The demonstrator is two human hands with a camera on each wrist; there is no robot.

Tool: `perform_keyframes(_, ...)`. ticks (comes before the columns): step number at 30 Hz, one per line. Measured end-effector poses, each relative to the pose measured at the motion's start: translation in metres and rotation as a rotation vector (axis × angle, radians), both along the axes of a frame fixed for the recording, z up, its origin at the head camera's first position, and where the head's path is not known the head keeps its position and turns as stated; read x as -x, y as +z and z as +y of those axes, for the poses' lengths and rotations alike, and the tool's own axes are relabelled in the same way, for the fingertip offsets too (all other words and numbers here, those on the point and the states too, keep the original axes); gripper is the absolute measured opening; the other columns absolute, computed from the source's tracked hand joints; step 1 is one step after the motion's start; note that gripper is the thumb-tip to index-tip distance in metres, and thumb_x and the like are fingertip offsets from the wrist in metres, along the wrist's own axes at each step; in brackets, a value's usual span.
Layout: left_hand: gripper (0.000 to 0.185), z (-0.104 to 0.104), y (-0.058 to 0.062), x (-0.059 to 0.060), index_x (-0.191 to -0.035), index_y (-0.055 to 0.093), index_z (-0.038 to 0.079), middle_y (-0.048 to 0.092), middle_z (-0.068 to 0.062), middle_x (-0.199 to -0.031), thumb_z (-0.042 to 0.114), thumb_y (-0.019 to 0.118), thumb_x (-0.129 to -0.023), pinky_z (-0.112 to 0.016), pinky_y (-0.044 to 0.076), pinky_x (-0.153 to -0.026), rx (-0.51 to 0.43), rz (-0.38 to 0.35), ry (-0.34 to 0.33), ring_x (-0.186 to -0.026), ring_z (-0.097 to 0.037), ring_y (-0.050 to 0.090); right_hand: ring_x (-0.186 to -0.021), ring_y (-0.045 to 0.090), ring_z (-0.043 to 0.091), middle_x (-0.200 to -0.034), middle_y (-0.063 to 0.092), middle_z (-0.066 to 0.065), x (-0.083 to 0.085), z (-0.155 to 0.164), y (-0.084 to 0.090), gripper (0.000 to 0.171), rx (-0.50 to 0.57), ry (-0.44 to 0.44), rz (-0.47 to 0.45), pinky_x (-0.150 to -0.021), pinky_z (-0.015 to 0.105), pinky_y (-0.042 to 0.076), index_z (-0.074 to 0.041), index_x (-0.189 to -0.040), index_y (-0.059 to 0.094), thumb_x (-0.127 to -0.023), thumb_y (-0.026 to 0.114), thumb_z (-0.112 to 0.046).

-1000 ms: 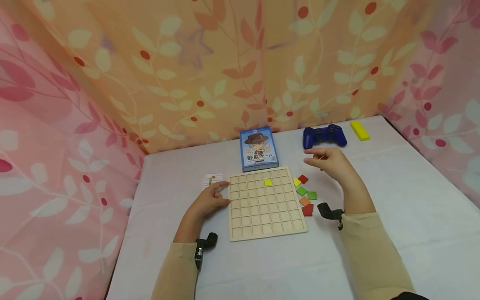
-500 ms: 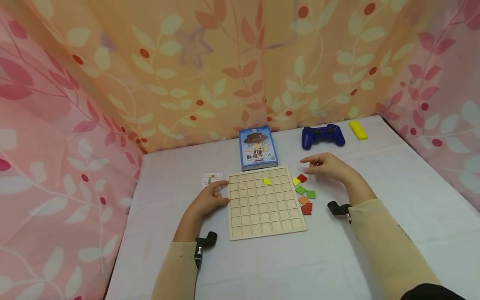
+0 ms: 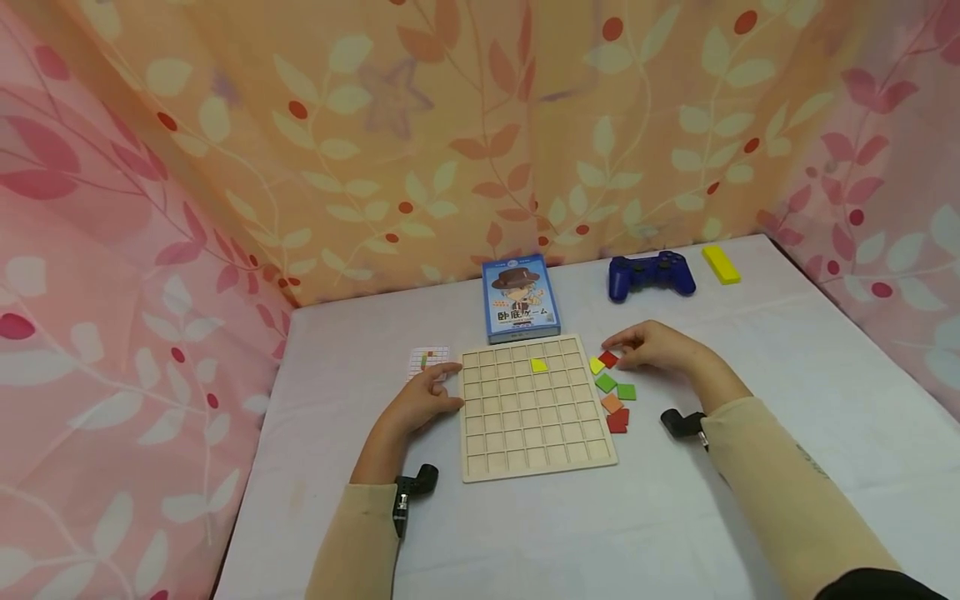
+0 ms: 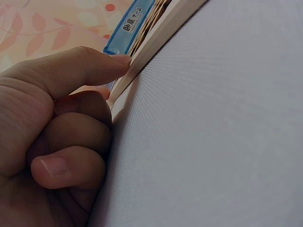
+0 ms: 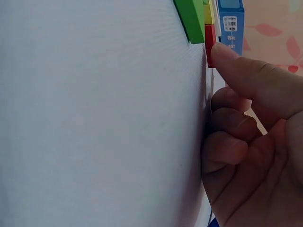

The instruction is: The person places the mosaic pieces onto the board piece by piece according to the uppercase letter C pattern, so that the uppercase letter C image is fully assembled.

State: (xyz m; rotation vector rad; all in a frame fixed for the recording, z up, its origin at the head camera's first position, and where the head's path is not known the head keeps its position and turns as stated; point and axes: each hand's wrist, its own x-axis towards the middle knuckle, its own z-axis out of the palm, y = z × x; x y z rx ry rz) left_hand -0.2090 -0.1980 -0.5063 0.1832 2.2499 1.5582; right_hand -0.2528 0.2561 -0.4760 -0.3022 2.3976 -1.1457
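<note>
In the head view my left hand (image 3: 422, 400) rests at the left edge of a pale wooden grid board (image 3: 534, 437). Its thumb and index fingertips touch that edge; the left wrist view shows the remaining fingers folded in. One yellow tile (image 3: 539, 365) lies in a cell near the board's top. Right of the board, my right hand (image 3: 660, 346) pinches a small red tile (image 3: 608, 360), which lies on the table. The right wrist view has the thumb (image 5: 226, 54) against that red tile (image 5: 210, 45); the index fingertip is hidden there.
Beside the board lie a yellow tile (image 3: 596, 365), two green tiles (image 3: 606, 383), an orange tile (image 3: 612, 403) and red pieces (image 3: 618, 421). A blue card box (image 3: 521, 296) stands behind. Farther right are a blue game controller (image 3: 651, 275) and a yellow block (image 3: 722, 264). A pattern card (image 3: 427, 358) lies left.
My right hand has come down from near the controller to the red tile, its thumb and index finger now at the tile. The left hand has stayed at the board's edge.
</note>
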Motion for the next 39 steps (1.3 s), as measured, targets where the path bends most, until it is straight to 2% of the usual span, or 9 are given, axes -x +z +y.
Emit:
perform_keyframes(4,0.071,0.0,0.0,0.0,-0.15,0.051,0.013,0.047,0.003,-0.057,0.005,0.079,-0.085,-0.026,0.028,-0.04,0.0,0.005,-0.006,-0.041,-0.01,0.033,-0.081,0.049,0.021,-0.077,0.054,0.002,0.001,-0.001,0.001,0.036,-0.019,0.003,-0.004,-0.076,0.034,0.037,-0.005,-0.125,0.073,-0.09,0.077,-0.01)
perform_keyframes(11,0.071,0.001,0.001,0.0,-0.15,0.051,0.013,0.046,0.003,-0.057,0.003,0.079,-0.085,-0.026,0.027,-0.041,-0.006,0.001,-0.005,-0.042,-0.009,0.033,-0.08,0.048,0.02,-0.078,0.052,0.002,-0.001,-0.004,0.005,0.033,-0.027,0.02,0.022,-0.074,0.034,0.036,-0.004,-0.121,0.074,-0.089,0.078,-0.011)
perform_keyframes(19,0.072,0.001,0.001,0.001,-0.15,0.051,0.014,0.046,0.003,-0.056,0.004,0.08,-0.085,-0.027,0.026,-0.04,0.005,-0.008,-0.002,-0.041,-0.01,0.032,-0.084,0.049,0.022,-0.084,0.054,0.004,-0.003,-0.002,0.004,0.032,-0.054,-0.02,0.029,-0.073,0.032,0.039,-0.004,-0.122,0.072,-0.091,0.077,-0.015)
perform_keyframes(30,0.071,0.0,0.001,0.0,-0.15,0.051,0.015,0.047,0.003,-0.056,0.007,0.08,-0.086,-0.027,0.027,-0.039,0.028,-0.003,0.0,-0.04,-0.01,0.033,-0.076,0.052,0.018,-0.087,0.059,0.002,-0.007,0.002,0.001,0.042,0.054,-0.095,-0.012,-0.064,0.026,0.044,0.0,-0.126,0.068,-0.09,0.08,-0.019)
perform_keyframes(39,0.071,-0.001,-0.001,0.0,-0.151,0.051,0.015,0.047,0.003,-0.057,0.008,0.08,-0.086,-0.026,0.027,-0.038,0.033,0.009,-0.01,-0.039,-0.01,0.032,-0.068,0.05,0.021,-0.082,0.053,0.004,-0.011,-0.008,0.016,0.041,0.078,-0.105,0.043,-0.058,0.028,0.042,-0.002,-0.126,0.067,-0.092,0.078,-0.022)
